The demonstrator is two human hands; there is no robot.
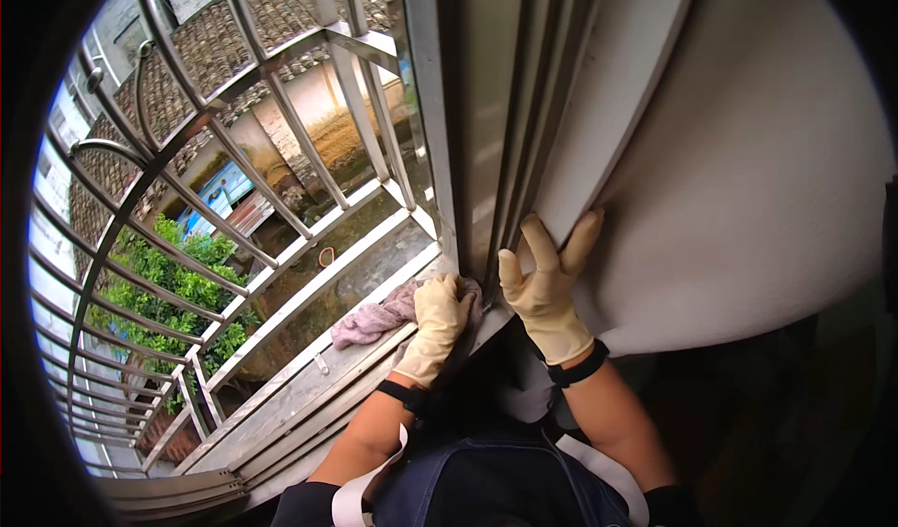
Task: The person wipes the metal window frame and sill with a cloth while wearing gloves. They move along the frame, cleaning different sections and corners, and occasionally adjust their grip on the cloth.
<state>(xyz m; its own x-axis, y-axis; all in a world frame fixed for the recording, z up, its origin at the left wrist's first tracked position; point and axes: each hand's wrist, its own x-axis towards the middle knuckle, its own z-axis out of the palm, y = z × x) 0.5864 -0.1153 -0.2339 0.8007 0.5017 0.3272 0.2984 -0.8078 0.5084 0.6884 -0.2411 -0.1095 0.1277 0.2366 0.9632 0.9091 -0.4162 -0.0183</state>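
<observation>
My left hand [442, 306], in a cream rubber glove, is closed over a twisted pinkish-grey cloth [375, 321]. It presses the cloth against the window sill at the corner below the sliding window frame [484, 141]; part of the cloth is hidden under the glove. My right hand [551, 288], gloved alike, rests with its fingers spread on the white window surround [610, 99]. One finger lies on the surround's face and another reaches around its edge beside the pale curtain [736, 176]. Nothing is held in that hand.
Metal window tracks [309, 425] run along the sill [280, 408]. A small clear piece [321, 363] lies on the sill. Outside stands a stainless-steel window cage [231, 148], with a leafy bush [175, 281] and tiled roofs [210, 43] beyond. The curtain hangs at the right.
</observation>
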